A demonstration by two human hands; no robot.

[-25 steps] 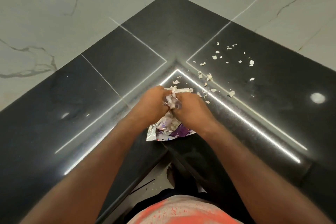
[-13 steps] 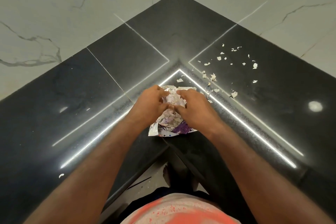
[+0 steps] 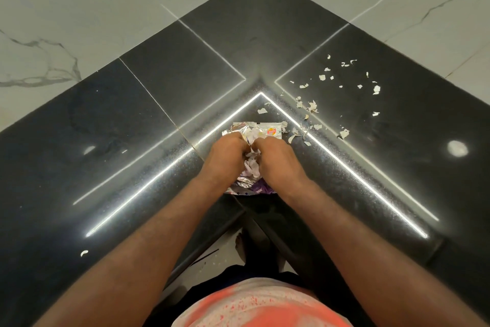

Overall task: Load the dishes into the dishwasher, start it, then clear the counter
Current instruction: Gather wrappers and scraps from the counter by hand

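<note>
A: Both our left hand (image 3: 228, 150) and right hand (image 3: 275, 153) are closed on the foil wrapper (image 3: 248, 180) at the counter (image 3: 159, 93) corner.

B: Let's keep it cupped, then sweep the scraps (image 3: 344, 88) at two o'clock inward.

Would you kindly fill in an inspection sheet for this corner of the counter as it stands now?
Surface: black glossy corner counter, streaked with light reflections.
Job's things: opened foil snack wrapper lying flat, pale scraps heaped on it.
Clutter: loose scraps scattered to the right of the corner; one stray scrap near the left front edge.
Hands: left hand and right hand pressed together over the wrapper, fingers closed on scraps.
Cables: nothing seen.
Surroundings: white marble-look walls; floor and a bare foot below.
</note>
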